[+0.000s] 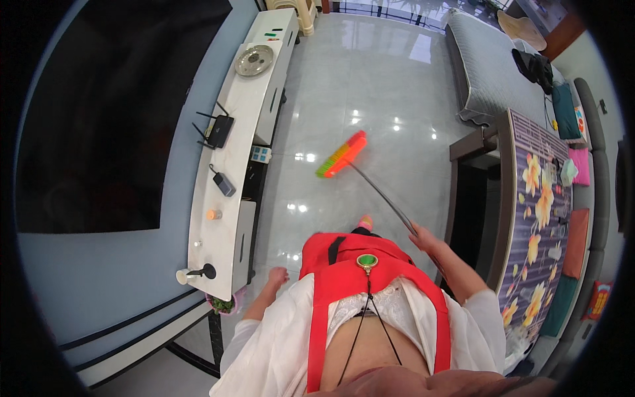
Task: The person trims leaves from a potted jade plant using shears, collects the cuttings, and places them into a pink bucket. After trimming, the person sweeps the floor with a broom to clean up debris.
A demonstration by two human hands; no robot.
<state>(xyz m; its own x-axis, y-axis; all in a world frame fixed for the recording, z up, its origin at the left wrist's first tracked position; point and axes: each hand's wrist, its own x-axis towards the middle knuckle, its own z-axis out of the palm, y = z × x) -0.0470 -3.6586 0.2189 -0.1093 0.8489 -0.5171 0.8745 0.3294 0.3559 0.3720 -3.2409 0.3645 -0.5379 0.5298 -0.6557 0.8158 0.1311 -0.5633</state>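
My right hand [424,236] grips the dark metal handle [382,193] of a broom, out to the right of my red apron [357,255]. The handle slants forward and left to an orange broom head [351,151] with yellow and green bristles. That head is over the glossy grey tile floor [327,99] between the TV cabinet and the coffee table. My left hand [279,276] hangs low at my left side with its fingers curled in, and I see nothing in it. It is nearest the near end of the white TV cabinet [224,263].
On the cabinet stand a router [220,131], a round metal tray [254,60] and a small orange-capped jar [214,214]. A potted plant [222,303] is at its near end. At right are a coffee table with a floral cover [526,278], a sofa [599,198] and a mattress [496,64].
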